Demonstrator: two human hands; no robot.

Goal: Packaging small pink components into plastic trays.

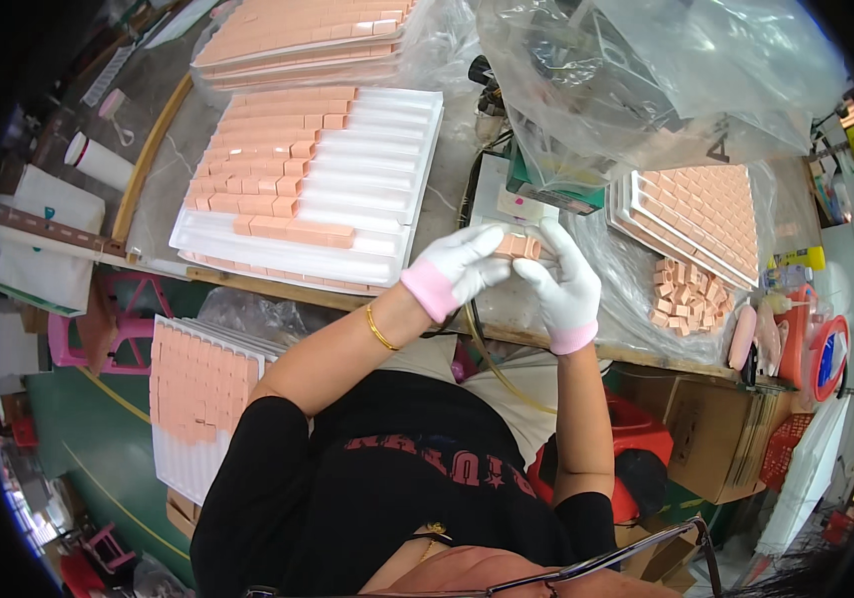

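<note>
Between my two white-gloved hands is a short row of small peach-coloured blocks [518, 246]. My left hand [459, 263] pinches the row from its left end, thumb and fingers closed. My right hand [566, 284] grips its right end between thumb and fingers. To the left lies a white ribbed tray [387, 169], its left part filled with rows of similar blocks [252, 179]. On the right, a stack of trays full of blocks [696, 214] stands beside a loose heap of blocks [688, 297].
Clear plastic sheeting [666, 80] hangs over a dark green box [551, 184] ahead of my hands. More filled trays [297, 45] sit at the far left. Below the table's wooden edge, another part-filled tray [197, 384] stands at my left. A red basin [828, 357] is at the right.
</note>
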